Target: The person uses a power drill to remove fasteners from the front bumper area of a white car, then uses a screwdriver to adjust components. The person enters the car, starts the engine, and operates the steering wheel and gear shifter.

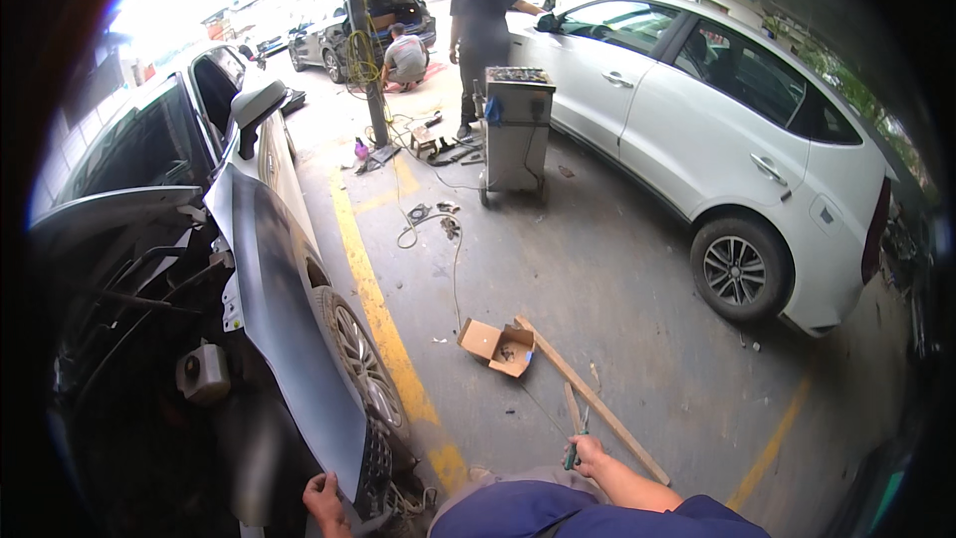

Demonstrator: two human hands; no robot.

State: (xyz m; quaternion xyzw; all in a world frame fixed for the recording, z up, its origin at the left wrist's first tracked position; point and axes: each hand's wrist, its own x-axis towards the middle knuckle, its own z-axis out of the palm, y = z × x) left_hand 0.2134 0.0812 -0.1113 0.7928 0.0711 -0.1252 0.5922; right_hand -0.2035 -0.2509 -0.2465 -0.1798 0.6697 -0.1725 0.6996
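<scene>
My right hand (pixel 590 456) is closed round a green-handled hand tool (pixel 571 454). It looks like pliers, though its jaws are too small to make out. Below the hand lies a long wooden strip (pixel 597 401) on the floor, with a shorter piece of wood (pixel 573 406) beside it. At the lower edge, my left hand (pixel 326 500) has its fingers curled together, close to the front end of a car's dark grey fender (pixel 299 359). Whatever those fingers pinch, if anything, is hidden. Left of the fender the engine bay lies exposed, with a pale plastic reservoir (pixel 203 373) in it.
An opened cardboard box (pixel 513 351) with small parts inside sits ahead. A white car (pixel 677 120) stands at right. Beyond are a wheeled tool cart (pixel 518 139), a standing person (pixel 483 30), a crouching person (pixel 405 58), a post (pixel 368 70) and a floor cable (pixel 456 279).
</scene>
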